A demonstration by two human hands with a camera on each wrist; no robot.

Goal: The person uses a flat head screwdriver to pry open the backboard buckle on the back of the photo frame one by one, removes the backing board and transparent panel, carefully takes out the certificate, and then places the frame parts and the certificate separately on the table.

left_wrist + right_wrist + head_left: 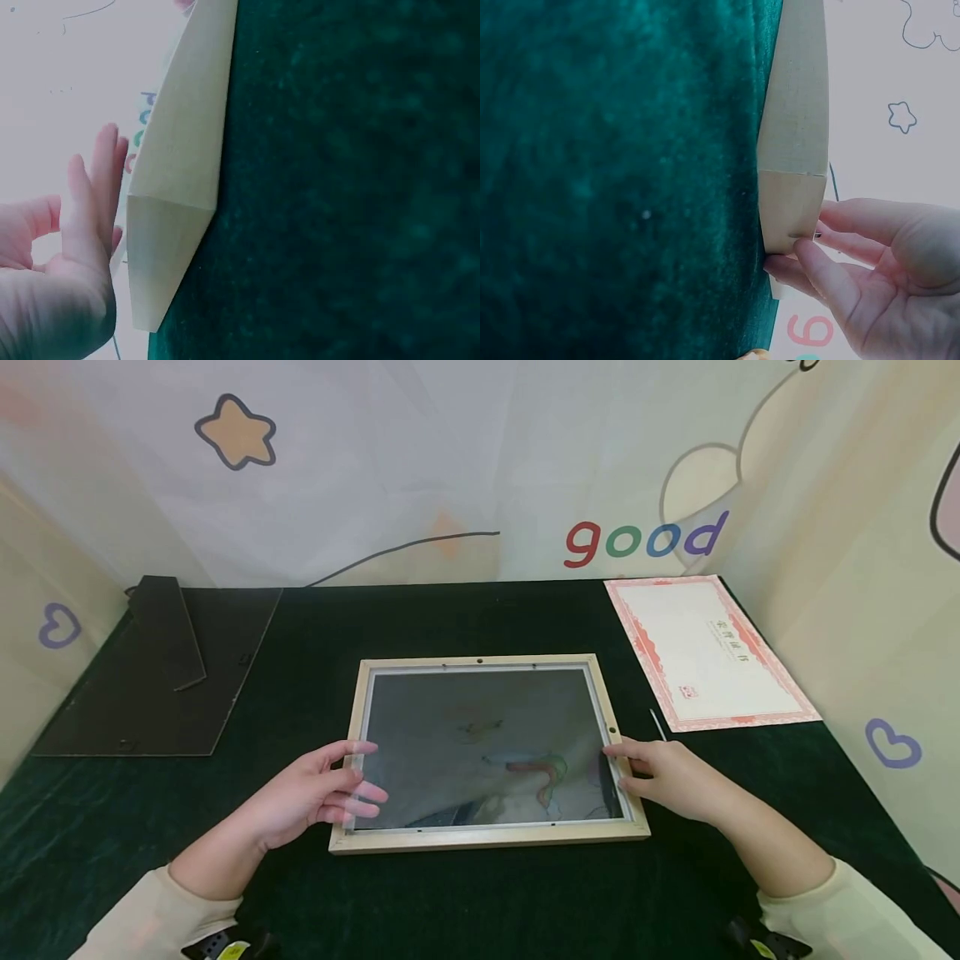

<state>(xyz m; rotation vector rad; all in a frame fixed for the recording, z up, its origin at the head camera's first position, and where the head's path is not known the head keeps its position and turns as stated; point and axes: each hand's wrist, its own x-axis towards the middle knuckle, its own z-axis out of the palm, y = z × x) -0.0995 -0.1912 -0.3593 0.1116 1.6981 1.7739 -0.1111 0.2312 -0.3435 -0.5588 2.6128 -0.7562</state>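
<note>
A light wooden picture frame [487, 839] with a glass pane [480, 735] lies flat on the dark green cloth. My left hand [337, 781] is at the frame's left rail, its fingers nearly straight and reaching over the rail onto the edge of the glass. In the left wrist view these fingers [94, 195] stand straight beside the frame [180, 150]. My right hand [637, 768] touches the right rail with thumb and fingertips. The right wrist view shows its fingertips [802, 255] against the frame's corner [791, 202]. Neither hand holds anything else.
A black backing board [150, 685] with a stand flap lies at the back left. A red-bordered certificate [705, 652] lies at the back right, with a thin white stick [658, 724] beside it. Printed cloth walls close in the table on three sides.
</note>
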